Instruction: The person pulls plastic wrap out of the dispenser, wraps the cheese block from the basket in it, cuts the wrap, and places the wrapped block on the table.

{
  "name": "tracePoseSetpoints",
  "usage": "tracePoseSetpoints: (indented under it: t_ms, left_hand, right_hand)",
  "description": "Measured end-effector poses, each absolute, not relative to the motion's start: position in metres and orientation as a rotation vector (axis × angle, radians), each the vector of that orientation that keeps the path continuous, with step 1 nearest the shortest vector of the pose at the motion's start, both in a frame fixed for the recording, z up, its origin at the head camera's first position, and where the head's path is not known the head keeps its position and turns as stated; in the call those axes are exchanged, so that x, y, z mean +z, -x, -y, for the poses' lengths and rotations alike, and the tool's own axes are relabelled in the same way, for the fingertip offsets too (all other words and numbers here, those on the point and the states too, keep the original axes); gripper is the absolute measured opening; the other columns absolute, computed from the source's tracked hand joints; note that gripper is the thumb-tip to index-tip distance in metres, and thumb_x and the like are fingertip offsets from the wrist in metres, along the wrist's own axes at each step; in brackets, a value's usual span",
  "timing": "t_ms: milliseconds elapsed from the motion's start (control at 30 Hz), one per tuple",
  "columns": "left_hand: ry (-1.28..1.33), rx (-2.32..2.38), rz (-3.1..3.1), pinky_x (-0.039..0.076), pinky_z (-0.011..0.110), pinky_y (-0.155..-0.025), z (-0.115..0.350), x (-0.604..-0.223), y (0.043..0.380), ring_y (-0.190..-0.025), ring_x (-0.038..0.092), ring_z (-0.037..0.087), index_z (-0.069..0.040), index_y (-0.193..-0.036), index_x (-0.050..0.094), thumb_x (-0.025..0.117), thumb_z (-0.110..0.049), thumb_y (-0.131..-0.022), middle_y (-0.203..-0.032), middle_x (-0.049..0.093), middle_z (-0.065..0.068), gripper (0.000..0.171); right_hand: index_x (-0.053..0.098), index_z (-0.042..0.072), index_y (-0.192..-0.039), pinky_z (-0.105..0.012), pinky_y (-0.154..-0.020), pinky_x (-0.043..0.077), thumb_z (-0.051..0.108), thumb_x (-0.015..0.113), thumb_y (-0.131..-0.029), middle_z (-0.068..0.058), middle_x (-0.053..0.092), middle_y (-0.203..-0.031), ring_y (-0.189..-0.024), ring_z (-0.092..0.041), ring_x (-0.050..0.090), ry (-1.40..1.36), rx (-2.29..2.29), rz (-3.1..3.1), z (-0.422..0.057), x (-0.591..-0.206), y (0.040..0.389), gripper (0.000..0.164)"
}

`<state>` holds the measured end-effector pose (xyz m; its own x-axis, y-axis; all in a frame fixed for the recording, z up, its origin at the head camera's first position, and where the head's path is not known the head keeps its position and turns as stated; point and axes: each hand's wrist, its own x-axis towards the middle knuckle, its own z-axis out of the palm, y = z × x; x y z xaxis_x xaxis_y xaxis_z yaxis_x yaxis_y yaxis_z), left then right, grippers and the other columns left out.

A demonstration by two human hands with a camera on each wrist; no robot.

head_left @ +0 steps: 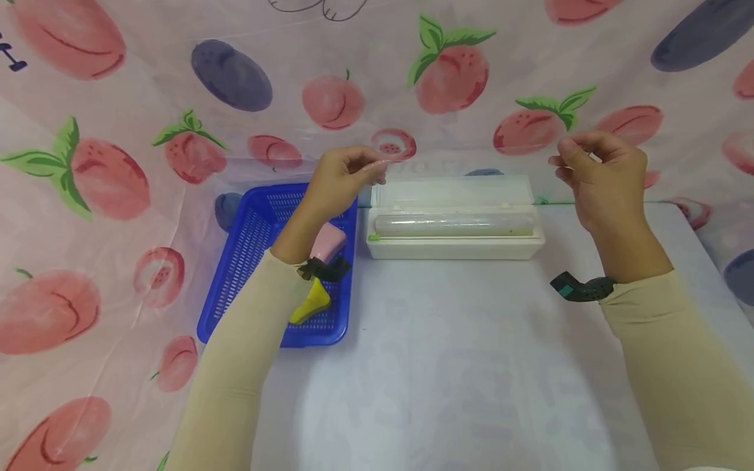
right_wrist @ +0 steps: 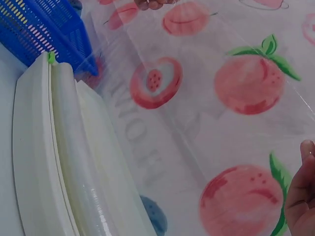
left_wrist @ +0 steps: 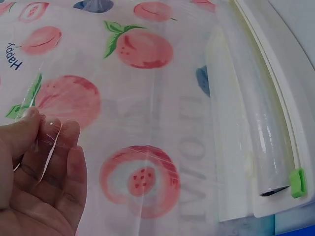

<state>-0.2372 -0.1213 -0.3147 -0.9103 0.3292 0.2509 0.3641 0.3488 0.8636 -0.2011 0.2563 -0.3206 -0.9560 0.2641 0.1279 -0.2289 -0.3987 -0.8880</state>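
Observation:
Both hands are raised above the far side of the table with a thin, clear sheet of cling film stretched between them. My left hand pinches one edge between thumb and fingers, and the film wrinkles over the fingers in the left wrist view. Level with it on the right, my right hand pinches the other end; only part of that hand shows in the right wrist view. Below and between them stands a white cling film dispenser, its lid raised at the back, with the film roll inside. A green slider sits at its left end.
A blue plastic basket stands left of the dispenser, partly under the left forearm. In it lie a pink item and a yellow item. A fruit-print sheet hangs behind the white table.

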Motion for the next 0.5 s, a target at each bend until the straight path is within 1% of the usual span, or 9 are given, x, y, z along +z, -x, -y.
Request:
tracePoseSetpoints:
  t_ms: [100,133,200,267,367,500]
  left_hand:
    - [0.651,-1.699,2.529,0.058,0.031,-0.086,0.123,-0.311,0.236,-0.089,0.071,0.022,-0.003,-0.104,0.074,0.068,-0.022,-0.1,-0.089,0.072,0.007,0.021]
    - [0.647,-1.71,2.521,0.057,0.029,-0.084,0.123,-0.309,0.235,-0.088,0.071,0.02,-0.002,-0.104,0.073,0.068,-0.022,-0.1,-0.089,0.072,0.006,0.021]
    - [0.638,-1.715,2.511,0.056,0.027,-0.076,0.123,-0.304,0.234,-0.087,0.07,0.018,-0.002,-0.103,0.073,0.068,-0.023,-0.1,-0.088,0.073,0.005,0.022]
    - [0.633,-1.702,2.504,0.053,0.027,-0.067,0.122,-0.298,0.233,-0.085,0.069,0.018,-0.004,-0.102,0.074,0.069,-0.024,-0.099,-0.086,0.073,0.004,0.021]
    - [0.627,-1.681,2.493,0.05,0.027,-0.058,0.121,-0.289,0.229,-0.084,0.068,0.019,-0.007,-0.101,0.074,0.07,-0.025,-0.098,-0.085,0.073,0.002,0.02]
    - [0.666,-1.698,2.459,0.05,0.026,-0.061,0.12,-0.279,0.221,-0.083,0.068,0.019,-0.006,-0.1,0.075,0.07,-0.023,-0.098,-0.083,0.073,0.002,0.018]
  right_hand:
    - [0.073,-0.009,-0.106,-0.023,-0.066,0.06,0.005,0.086,-0.076,-0.011,0.062,-0.094,-0.072,-0.02,0.071,0.042,2.417,1.516,-0.255,-0.314,0.198,0.036]
    - [0.073,-0.01,-0.107,-0.024,-0.065,0.06,0.005,0.086,-0.077,-0.011,0.062,-0.093,-0.071,-0.021,0.071,0.037,2.423,1.506,-0.254,-0.311,0.197,0.036]
    - [0.072,-0.011,-0.107,-0.024,-0.065,0.06,0.002,0.084,-0.078,-0.012,0.062,-0.092,-0.071,-0.022,0.071,0.007,2.436,1.473,-0.253,-0.307,0.195,0.035]
    - [0.071,-0.013,-0.107,-0.025,-0.064,0.06,-0.001,0.082,-0.079,-0.013,0.064,-0.09,-0.07,-0.023,0.071,-0.038,2.436,1.439,-0.252,-0.302,0.193,0.032]
    - [0.069,-0.016,-0.106,-0.025,-0.064,0.06,-0.004,0.081,-0.08,-0.014,0.066,-0.089,-0.069,-0.024,0.07,-0.086,2.427,1.411,-0.25,-0.295,0.19,0.03]
    - [0.069,-0.016,-0.106,-0.026,-0.067,0.061,-0.005,0.079,-0.082,-0.015,0.064,-0.088,-0.067,-0.024,0.067,-0.114,2.407,1.424,-0.247,-0.287,0.183,0.028]
